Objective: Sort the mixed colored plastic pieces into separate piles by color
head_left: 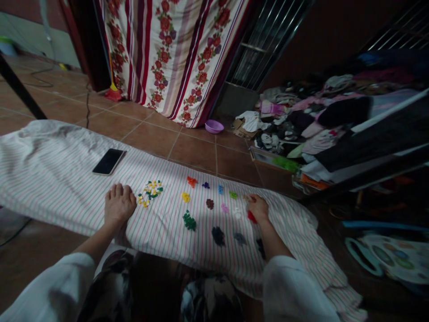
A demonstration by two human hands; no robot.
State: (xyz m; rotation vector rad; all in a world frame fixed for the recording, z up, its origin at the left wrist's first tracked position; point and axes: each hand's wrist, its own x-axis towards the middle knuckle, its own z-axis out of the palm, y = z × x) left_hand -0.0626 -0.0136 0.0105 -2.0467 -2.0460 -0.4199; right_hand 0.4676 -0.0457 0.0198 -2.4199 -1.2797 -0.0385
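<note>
My left hand [119, 203] rests palm down on a striped cloth [147, 232], its fingers stretched forward and foreshortened. Just right of it lies a loose mixed group of small yellow, white and green pieces [150, 193]. My right hand [258, 208] is at the right side of the cloth, fingertips pinched together by a small beige pile [246, 197]; anything between them is too small to make out. Partly under that hand is a red pile [252, 217]. Nearby are white pieces [237, 213], lime green pieces [233, 194] and pink pieces [225, 208].
More sorted piles include orange [191, 181], yellow [185, 197], brown [209, 204], green [189, 221] and dark ones [218, 236]. A phone [109, 161] lies at the left. Beyond are a purple basin [214, 126], a floral curtain [167, 58] and heaped clothes [301, 112].
</note>
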